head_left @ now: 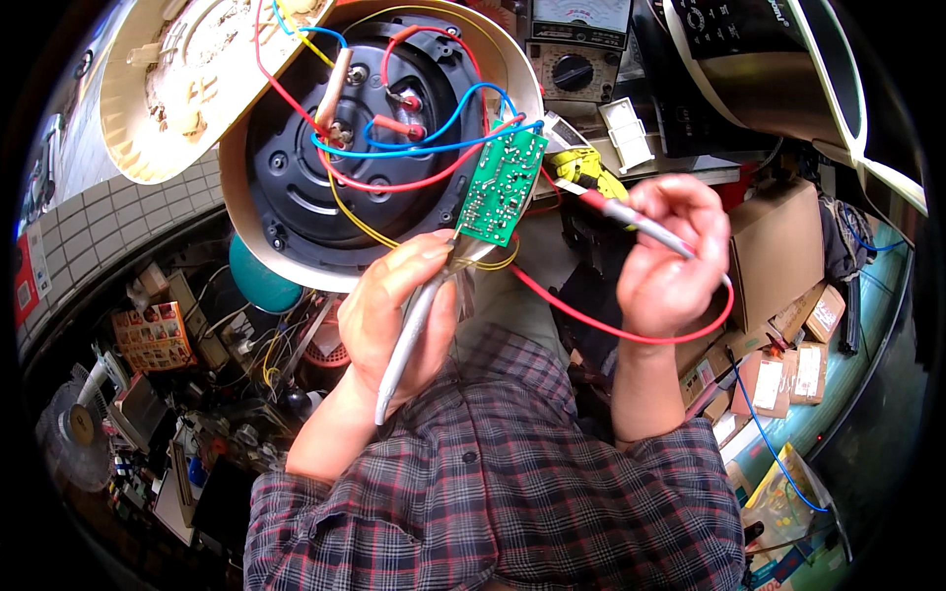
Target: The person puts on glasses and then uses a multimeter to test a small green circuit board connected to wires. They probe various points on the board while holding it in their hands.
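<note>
My left hand [394,305] is closed around metal tweezers [406,345], whose tips meet the lower left corner of a green circuit board [505,187]. The board stands tilted, its soldered side in view, at the right rim of an opened round appliance base [296,197]. Red, blue and yellow wires [448,148] run across the base's black inner plate to the board and terminals. In my right hand [675,256] is a test probe [641,225] with a grey handle and red collar. Its tip points toward the board, apart from it. A red lead [591,330] loops below that hand.
An analog multimeter [576,59] stands beyond the board. The cream cover [187,89] lies at the far left. A yellow-black object [589,169] and a white plastic piece [627,133] lie near the probe. Cardboard boxes [778,251] are at the right, clutter at the lower left.
</note>
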Demonstrator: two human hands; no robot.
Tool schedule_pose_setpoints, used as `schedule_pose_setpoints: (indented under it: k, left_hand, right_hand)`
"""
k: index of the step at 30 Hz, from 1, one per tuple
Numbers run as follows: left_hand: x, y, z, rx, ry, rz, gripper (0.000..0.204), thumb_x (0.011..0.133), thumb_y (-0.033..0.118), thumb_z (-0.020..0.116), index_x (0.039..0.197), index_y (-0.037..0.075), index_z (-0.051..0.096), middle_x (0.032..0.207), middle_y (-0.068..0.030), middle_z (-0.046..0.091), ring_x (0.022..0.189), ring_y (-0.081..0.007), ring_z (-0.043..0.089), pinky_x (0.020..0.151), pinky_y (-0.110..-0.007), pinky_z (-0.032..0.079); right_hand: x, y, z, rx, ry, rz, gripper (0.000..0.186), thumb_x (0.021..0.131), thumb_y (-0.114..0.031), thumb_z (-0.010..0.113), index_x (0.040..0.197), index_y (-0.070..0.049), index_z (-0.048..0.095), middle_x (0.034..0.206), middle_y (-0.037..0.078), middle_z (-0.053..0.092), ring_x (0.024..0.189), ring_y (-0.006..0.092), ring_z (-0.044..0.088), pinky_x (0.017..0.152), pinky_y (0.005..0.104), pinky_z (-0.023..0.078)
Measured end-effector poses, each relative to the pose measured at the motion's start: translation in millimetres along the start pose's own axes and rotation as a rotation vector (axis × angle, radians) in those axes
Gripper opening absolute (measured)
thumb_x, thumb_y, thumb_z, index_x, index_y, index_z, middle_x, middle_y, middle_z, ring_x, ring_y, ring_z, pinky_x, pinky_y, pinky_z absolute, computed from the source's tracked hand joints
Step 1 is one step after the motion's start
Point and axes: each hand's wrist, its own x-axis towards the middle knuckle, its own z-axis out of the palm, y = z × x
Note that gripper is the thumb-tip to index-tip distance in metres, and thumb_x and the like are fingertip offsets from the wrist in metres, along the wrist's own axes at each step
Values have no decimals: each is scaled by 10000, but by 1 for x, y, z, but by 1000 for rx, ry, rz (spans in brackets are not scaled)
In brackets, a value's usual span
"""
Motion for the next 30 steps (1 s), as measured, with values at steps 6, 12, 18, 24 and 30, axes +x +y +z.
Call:
schedule_pose_setpoints:
  k: [6,12,18,24,30]
  left_hand:
    - [4,-4,2,43,36,63,399,897,-71,773,1281,-39,672,1201,-252,791,1056,-359,807,923,-403,641]
    - [4,-2,0,26,20,15,375,927,-42,759,1292,-49,679,1225,-253,789,1079,-374,803,955,-415,636]
    - [-1,-3,-2,-22,16,-6,355,943,-66,737,1293,-52,676,1212,-257,790,1077,-363,805,952,-410,635]
    - [4,7,-3,73,-29,-38,323,971,-80,711,1290,-60,665,1222,-255,786,1134,-349,797,988,-409,625]
    - [7,10,-6,69,-27,-24,428,897,-65,800,1310,-24,695,1295,-259,761,1128,-373,784,963,-421,628]
  right_hand:
    - [-27,-9,-1,-157,-281,-125,640,1182,-531,377,1395,34,590,1329,233,668,1175,341,747,1074,486,581]
    - [-37,4,27,-19,-288,-132,289,1041,-99,718,1291,-1,611,1309,218,657,1137,285,706,1034,414,570]
    - [-27,-1,34,-420,-359,-263,342,925,19,756,1259,23,686,1202,209,734,1093,288,736,957,380,590]
    - [-27,-10,41,-555,-332,-359,358,837,34,780,1187,1,715,1064,165,752,1064,379,752,955,454,604]
    - [-22,-4,41,-564,-432,-570,395,808,41,798,1190,-13,711,1054,157,744,1109,432,771,957,477,632]
